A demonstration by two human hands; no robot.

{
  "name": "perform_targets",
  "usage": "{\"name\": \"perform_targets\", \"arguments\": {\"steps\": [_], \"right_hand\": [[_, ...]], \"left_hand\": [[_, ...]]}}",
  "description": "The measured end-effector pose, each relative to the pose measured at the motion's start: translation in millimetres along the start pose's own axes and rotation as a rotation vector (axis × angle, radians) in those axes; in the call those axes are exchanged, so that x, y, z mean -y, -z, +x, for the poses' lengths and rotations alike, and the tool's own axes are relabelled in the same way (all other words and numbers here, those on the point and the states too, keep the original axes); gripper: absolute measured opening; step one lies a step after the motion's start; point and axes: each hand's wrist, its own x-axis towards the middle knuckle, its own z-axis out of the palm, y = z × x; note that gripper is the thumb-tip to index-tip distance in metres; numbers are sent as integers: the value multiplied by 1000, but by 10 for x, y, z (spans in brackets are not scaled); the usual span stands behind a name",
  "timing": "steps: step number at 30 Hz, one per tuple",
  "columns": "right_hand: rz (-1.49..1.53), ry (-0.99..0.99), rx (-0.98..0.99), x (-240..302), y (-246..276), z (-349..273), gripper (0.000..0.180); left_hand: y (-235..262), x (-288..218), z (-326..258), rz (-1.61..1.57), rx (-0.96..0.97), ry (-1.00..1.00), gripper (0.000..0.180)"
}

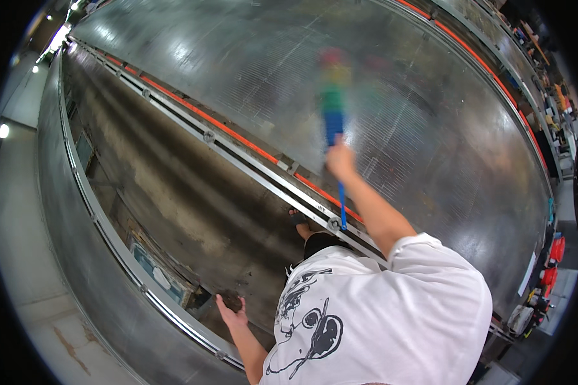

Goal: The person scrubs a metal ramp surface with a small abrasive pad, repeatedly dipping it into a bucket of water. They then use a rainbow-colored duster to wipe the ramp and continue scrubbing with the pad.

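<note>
My right hand (341,160) is closed round the blue handle of a rainbow-coloured duster (334,119). Its head, blue and green running to yellow and red, points away from me over the long grey metal tabletop (250,48) and is smeared by motion. Whether the head touches the surface I cannot tell. The thin blue handle end hangs back over the table's near rail. Low on the left, my left hand (232,314) holds a dark brown clump (228,300) above the aisle floor; what it is made of is unclear.
An orange strip (218,126) and a metal rail (186,125) edge the tabletop. A brown floor aisle (173,173) separates it from a second long metal table (103,256) on the left. A framed panel (157,273) leans below that table. Red items (555,250) and tools line the far right.
</note>
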Motion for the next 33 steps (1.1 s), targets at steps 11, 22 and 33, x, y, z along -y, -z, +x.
{"name": "perform_targets", "arguments": {"steps": [11,22,33], "right_hand": [[454,57,-75,692,764,748,49],[-117,71,-254,1098,-1063,1460,37],[215,179,-250,2250,-1351,1347,51]], "left_hand": [[-638,-858,309,-102,-45,-41,42],[-256,-798,1649,-48,-113,295,48],[-2130,-3029,2728,-13,136,90,45]]}}
